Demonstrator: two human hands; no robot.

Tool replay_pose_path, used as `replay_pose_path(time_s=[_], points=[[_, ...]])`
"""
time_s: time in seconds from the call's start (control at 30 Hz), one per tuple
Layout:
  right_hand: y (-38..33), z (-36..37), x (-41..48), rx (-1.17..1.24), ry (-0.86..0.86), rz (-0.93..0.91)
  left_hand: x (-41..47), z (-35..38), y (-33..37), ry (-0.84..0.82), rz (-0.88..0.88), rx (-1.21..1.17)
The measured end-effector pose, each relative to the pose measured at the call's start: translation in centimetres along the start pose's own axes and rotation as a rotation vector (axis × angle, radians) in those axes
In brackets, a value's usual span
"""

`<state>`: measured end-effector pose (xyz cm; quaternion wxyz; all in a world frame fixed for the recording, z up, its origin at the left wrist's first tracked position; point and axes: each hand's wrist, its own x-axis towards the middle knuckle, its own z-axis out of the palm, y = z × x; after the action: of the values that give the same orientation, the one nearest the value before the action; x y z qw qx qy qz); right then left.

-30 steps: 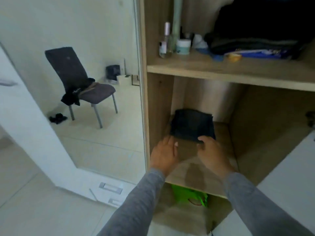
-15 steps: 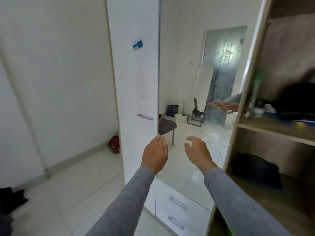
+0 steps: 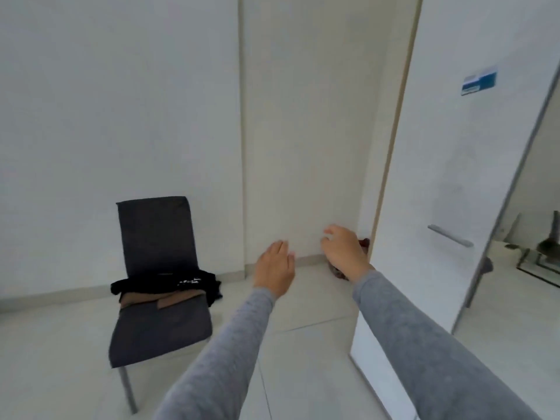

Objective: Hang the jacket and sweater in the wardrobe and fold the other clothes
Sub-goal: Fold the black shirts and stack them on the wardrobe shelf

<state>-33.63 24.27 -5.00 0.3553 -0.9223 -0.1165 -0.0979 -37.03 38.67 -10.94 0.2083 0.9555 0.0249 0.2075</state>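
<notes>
Head-worn view (wide-angle), forward and down

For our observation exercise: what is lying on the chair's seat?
A black garment lies on a brown garment at the back of the chair seat. Anything beneath them is covered.

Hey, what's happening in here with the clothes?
A person in grey sleeves is sorting clothes. The left hand and right hand are both out in front, holding nothing. Ahead is a chair with a black garment and a brown garment heaped on its seat, not yet folded. A white wardrobe door is at the right.
</notes>
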Motion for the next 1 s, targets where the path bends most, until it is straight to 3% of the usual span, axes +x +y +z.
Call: replay_pose_path(time_s=[0.43,0.73,1.0], points=[[-11.4,20.8,20.6,0.114,-0.322,-0.233,12.4,-4.9,-23.4,0.156,-0.321,0.142],[-18.0,38.8,26.9,0.147,-0.586,-0.265,13.6,-4.2,-41.5,0.096,-0.665,0.173],[-22.4,53.1,34.4,0.102,-0.633,-0.193,20.3,-5.3,-57.6,-0.004,-0.679,0.192]])
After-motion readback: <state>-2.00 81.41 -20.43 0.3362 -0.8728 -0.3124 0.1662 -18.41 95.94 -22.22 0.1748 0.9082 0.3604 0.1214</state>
